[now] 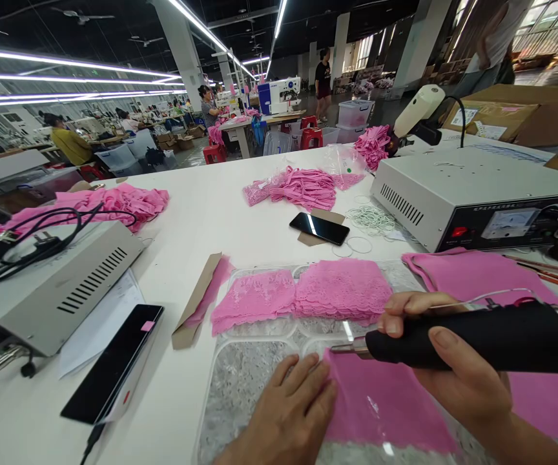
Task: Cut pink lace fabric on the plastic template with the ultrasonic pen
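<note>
My right hand (467, 374) is wrapped around a thick black hand-held tool (434, 336), which looks like an ultrasonic welder. Its narrow metal tip points left and meets the top left corner of a pink fabric piece (380, 400). My left hand (289, 413) lies flat with fingers stretched out, the fingertips at that piece's left edge. Under the fabric is a grey speckled board (240, 387) with clear raised edging. Above my hands, two stacks of pink lace pieces, a left stack (254, 297) and a right stack (341, 290), rest on the board.
Grey power boxes stand at left (51, 284) and right (482, 187). A black phone (320, 227) and pink straps (305, 188) lie behind the lace. Another dark-screened device (114, 361) sits left, near a folded cardboard strip (196, 303). More pink fabric (477, 274) is at right. People work beyond.
</note>
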The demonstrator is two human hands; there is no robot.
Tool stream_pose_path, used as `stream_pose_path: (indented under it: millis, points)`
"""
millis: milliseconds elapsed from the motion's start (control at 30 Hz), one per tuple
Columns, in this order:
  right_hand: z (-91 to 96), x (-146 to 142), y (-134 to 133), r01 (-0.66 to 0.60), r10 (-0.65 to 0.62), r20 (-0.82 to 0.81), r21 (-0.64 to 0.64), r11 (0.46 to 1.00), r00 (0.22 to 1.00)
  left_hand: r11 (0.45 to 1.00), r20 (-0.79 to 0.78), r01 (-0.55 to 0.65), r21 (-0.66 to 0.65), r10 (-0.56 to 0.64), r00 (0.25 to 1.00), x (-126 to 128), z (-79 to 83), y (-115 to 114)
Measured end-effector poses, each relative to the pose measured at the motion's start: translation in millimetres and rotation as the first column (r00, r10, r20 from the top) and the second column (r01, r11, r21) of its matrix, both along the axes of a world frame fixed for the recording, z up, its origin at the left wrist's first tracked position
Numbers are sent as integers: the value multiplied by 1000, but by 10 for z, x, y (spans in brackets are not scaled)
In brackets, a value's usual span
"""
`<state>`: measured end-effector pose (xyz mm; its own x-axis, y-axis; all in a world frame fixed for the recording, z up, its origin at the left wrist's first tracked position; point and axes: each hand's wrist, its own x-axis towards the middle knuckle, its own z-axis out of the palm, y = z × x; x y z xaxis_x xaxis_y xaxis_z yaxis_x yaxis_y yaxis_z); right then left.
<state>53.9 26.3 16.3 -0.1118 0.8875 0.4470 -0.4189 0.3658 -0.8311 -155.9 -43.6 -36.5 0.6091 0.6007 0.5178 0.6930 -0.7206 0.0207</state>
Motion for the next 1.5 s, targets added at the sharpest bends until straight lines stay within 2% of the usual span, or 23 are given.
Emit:
stream_pose_path:
  millis: [533,1133,1500]
  points:
    - [4,-32,12,24,-24,16,-13,1000,1000,1000,-25,9,-7,-9,1000,-18,-77,0]
    - [-29,-42,26,40,-39,46,-8,999,998,1000,-50,20,-18,-21,999,-34,-86,-6]
    - [-40,-24,15,35,-38,84,32,999,996,1000,-16,17,-7,-17,1000,-3,2,-14]
